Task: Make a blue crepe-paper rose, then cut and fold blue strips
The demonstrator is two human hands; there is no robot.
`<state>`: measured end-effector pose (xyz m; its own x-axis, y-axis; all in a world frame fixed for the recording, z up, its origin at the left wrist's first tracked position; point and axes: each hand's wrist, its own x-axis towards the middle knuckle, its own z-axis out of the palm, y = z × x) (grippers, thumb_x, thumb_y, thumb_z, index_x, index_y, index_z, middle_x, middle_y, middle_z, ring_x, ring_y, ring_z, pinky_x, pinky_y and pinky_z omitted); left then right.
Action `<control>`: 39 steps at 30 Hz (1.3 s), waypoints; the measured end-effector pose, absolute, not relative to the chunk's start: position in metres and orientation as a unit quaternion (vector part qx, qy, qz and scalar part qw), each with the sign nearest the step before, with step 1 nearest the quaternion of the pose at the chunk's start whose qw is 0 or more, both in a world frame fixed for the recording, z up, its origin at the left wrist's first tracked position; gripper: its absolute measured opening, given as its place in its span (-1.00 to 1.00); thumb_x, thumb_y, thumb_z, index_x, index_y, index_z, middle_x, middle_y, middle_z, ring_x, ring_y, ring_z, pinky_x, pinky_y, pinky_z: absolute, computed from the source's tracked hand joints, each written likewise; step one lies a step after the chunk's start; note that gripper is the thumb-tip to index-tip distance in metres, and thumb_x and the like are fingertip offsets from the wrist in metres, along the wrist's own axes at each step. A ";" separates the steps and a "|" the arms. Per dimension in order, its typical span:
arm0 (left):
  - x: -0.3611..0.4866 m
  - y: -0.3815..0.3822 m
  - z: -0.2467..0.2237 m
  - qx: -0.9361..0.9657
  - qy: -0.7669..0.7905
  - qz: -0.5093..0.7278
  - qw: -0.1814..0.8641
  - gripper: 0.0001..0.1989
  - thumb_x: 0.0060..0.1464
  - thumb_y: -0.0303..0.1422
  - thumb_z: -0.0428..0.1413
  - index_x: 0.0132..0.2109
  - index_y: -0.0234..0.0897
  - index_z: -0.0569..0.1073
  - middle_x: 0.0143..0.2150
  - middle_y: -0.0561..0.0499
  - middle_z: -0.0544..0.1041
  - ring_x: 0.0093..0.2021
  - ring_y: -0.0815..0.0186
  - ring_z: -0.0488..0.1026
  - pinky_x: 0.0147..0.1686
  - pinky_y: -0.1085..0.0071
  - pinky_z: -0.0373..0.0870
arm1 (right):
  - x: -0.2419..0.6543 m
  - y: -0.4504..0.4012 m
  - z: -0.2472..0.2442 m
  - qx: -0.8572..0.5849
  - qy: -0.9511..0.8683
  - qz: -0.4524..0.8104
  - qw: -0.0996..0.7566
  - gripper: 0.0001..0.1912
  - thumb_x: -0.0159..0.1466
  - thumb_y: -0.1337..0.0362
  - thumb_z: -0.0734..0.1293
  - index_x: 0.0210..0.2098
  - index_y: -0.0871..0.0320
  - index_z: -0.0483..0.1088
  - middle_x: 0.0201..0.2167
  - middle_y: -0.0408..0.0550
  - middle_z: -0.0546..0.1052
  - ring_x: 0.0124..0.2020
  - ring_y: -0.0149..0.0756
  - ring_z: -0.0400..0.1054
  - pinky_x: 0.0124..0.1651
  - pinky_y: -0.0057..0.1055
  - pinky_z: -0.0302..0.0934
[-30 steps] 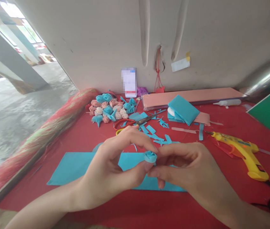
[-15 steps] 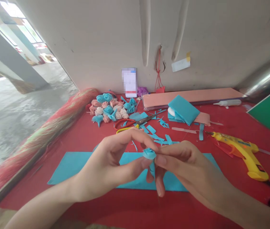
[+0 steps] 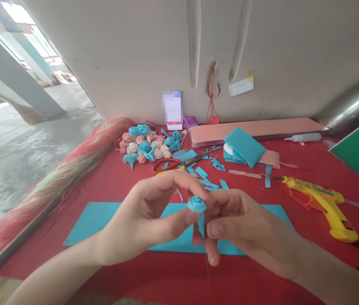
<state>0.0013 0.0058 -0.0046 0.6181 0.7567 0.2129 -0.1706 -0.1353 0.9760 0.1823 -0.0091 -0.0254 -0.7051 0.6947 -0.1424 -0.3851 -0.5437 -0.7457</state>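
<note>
A small blue crepe-paper rose (image 3: pixel 196 204) is pinched between the thumb and fingers of my left hand (image 3: pixel 149 212), above the table. Below its head a narrow blue paper tail hangs down, partly covered by fingers. My right hand (image 3: pixel 246 228) is close on the right side, its fingers curled and its thumb beside the tail. Whatever its fingertips grip is hidden. A thin, thread-like line runs down beneath the fingers. Under both hands a long blue crepe-paper sheet (image 3: pixel 87 222) lies flat on the red table (image 3: pixel 154 279).
Behind my hands lie scissors (image 3: pixel 192 160) and blue scraps (image 3: pixel 201 172). Finished paper roses (image 3: pixel 144 146) are heaped back left, near a propped phone (image 3: pixel 173 110). Folded blue paper (image 3: pixel 244 146) and a pink pack (image 3: pixel 262 129) sit behind. A yellow glue gun (image 3: pixel 328 205) rests right.
My right thumb has moved down and away from the rose head to beside its tail. The rose has tipped slightly and shifted a little left in my left hand.
</note>
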 end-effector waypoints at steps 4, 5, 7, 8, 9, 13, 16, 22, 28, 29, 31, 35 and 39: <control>0.001 0.006 -0.006 0.671 0.219 0.378 0.599 -0.91 0.15 -0.43 0.12 -0.18 -0.19 0.47 -0.30 0.11 0.41 -0.44 0.50 0.42 -0.35 0.53 0.45 | 0.181 -0.008 -0.027 -0.245 -0.345 0.853 0.306 -0.96 0.07 0.31 0.47 -0.47 0.13 0.54 -0.55 -0.24 0.56 -0.58 -0.56 0.41 -0.31 -0.52 0.29; 0.001 0.007 -0.006 0.674 0.221 0.378 0.595 -0.91 0.15 -0.43 0.12 -0.18 -0.19 0.47 -0.30 0.11 0.41 -0.43 0.50 0.42 -0.34 0.54 0.45 | 0.181 -0.008 -0.028 -0.254 -0.347 0.849 0.308 -0.96 0.07 0.31 0.47 -0.48 0.13 0.54 -0.55 -0.24 0.55 -0.58 -0.56 0.40 -0.33 -0.52 0.28; 0.001 0.007 -0.006 0.680 0.227 0.386 0.580 -0.91 0.14 -0.45 0.13 -0.20 -0.20 0.48 -0.31 0.11 0.43 -0.38 0.49 0.42 -0.27 0.54 0.44 | 0.181 -0.007 -0.029 -0.269 -0.359 0.835 0.319 -0.96 0.07 0.29 0.47 -0.48 0.11 0.55 -0.58 -0.25 0.52 -0.58 -0.59 0.36 -0.37 -0.56 0.24; 0.002 0.007 -0.005 0.684 0.232 0.391 0.570 -0.91 0.13 -0.47 0.13 -0.21 -0.20 0.48 -0.31 0.11 0.44 -0.35 0.48 0.42 -0.23 0.54 0.43 | 0.181 -0.007 -0.029 -0.277 -0.366 0.827 0.324 -0.95 0.07 0.28 0.48 -0.50 0.10 0.55 -0.60 -0.26 0.50 -0.59 -0.60 0.33 -0.39 -0.58 0.22; 0.002 0.008 -0.005 0.687 0.238 0.396 0.561 -0.90 0.11 -0.48 0.14 -0.22 -0.21 0.49 -0.32 0.11 0.45 -0.31 0.47 0.42 -0.20 0.55 0.42 | 0.180 -0.007 -0.029 -0.284 -0.373 0.820 0.327 -0.93 0.06 0.27 0.48 -0.51 0.10 0.54 -0.63 -0.27 0.47 -0.59 -0.60 0.30 -0.40 -0.58 0.20; 0.003 0.008 -0.006 0.686 0.249 0.403 0.553 -0.90 0.10 -0.51 0.14 -0.24 -0.23 0.50 -0.32 0.10 0.49 -0.28 0.47 0.44 -0.21 0.59 0.41 | 0.178 -0.007 -0.027 -0.339 -0.393 0.777 0.357 -0.88 0.01 0.21 0.51 -0.49 0.07 0.52 -0.66 -0.29 0.41 -0.60 -0.57 0.25 -0.45 -0.57 0.15; 0.004 0.008 -0.007 0.681 0.254 0.408 0.553 -0.89 0.13 -0.51 0.13 -0.23 -0.22 0.50 -0.29 0.10 0.51 -0.25 0.46 0.46 -0.19 0.58 0.43 | 0.176 -0.008 -0.024 -0.386 -0.433 0.705 0.407 -0.87 -0.02 0.25 0.52 -0.50 0.06 0.51 -0.54 -0.27 0.44 -0.56 -0.57 0.22 -0.48 -0.57 0.12; 0.006 0.006 -0.006 0.662 0.258 0.415 0.568 -0.90 0.12 -0.49 0.14 -0.22 -0.23 0.51 -0.29 0.06 0.54 -0.30 0.40 0.51 -0.25 0.50 0.50 | 0.177 -0.011 -0.023 -0.367 -0.519 0.657 0.406 -0.88 0.11 0.22 0.43 -0.53 0.06 0.47 -0.50 -0.23 0.37 -0.51 -0.50 0.13 -0.50 -0.52 0.05; 0.009 0.005 -0.003 0.642 0.261 0.426 0.581 -0.91 0.07 -0.49 0.18 -0.23 -0.27 0.51 -0.33 0.03 0.53 -0.37 0.39 0.51 -0.35 0.52 0.54 | 0.177 -0.010 -0.023 -0.327 -0.503 0.711 0.365 -0.80 0.15 0.11 0.40 -0.47 0.10 0.42 -0.57 -0.27 0.26 -0.54 -0.52 0.06 -0.49 -0.54 0.03; 0.009 0.006 -0.003 0.638 0.261 0.428 0.585 -0.90 0.07 -0.50 0.18 -0.23 -0.28 0.51 -0.34 0.03 0.53 -0.37 0.39 0.51 -0.35 0.52 0.55 | 0.177 -0.010 -0.024 -0.320 -0.503 0.716 0.364 -0.79 0.15 0.11 0.40 -0.46 0.11 0.42 -0.56 -0.27 0.26 -0.52 -0.53 0.09 -0.45 -0.54 0.06; 0.010 0.006 -0.002 0.624 0.259 0.425 0.602 -0.91 0.06 -0.50 0.18 -0.23 -0.29 0.50 -0.35 0.02 0.51 -0.39 0.40 0.50 -0.37 0.53 0.55 | 0.177 -0.009 -0.025 -0.306 -0.497 0.729 0.357 -0.79 0.16 0.12 0.41 -0.45 0.11 0.40 -0.54 -0.26 0.27 -0.48 -0.52 0.13 -0.38 -0.53 0.11; 0.010 0.006 -0.003 0.588 0.231 0.404 0.661 -0.92 0.09 -0.46 0.17 -0.21 -0.30 0.49 -0.35 0.04 0.47 -0.44 0.42 0.50 -0.44 0.52 0.57 | 0.177 -0.009 -0.029 -0.269 -0.488 0.759 0.337 -0.77 0.15 0.12 0.41 -0.45 0.14 0.37 -0.49 -0.22 0.32 -0.45 -0.48 0.18 -0.30 -0.46 0.16; 0.007 0.005 -0.007 0.550 0.202 0.361 0.725 -0.90 0.11 -0.45 0.16 -0.19 -0.28 0.48 -0.35 0.06 0.44 -0.47 0.41 0.55 -0.45 0.54 0.57 | 0.180 -0.010 -0.033 -0.218 -0.495 0.785 0.302 -0.78 0.26 0.12 0.31 -0.41 0.13 0.36 -0.46 -0.20 0.35 -0.39 -0.47 0.23 -0.17 -0.43 0.18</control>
<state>0.0075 0.0052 -0.0067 0.6570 0.7465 0.1050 -0.3017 0.1327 0.9441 0.1797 -0.0100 -0.0327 -0.7222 0.6903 -0.0433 -0.2592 -0.3281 -0.9084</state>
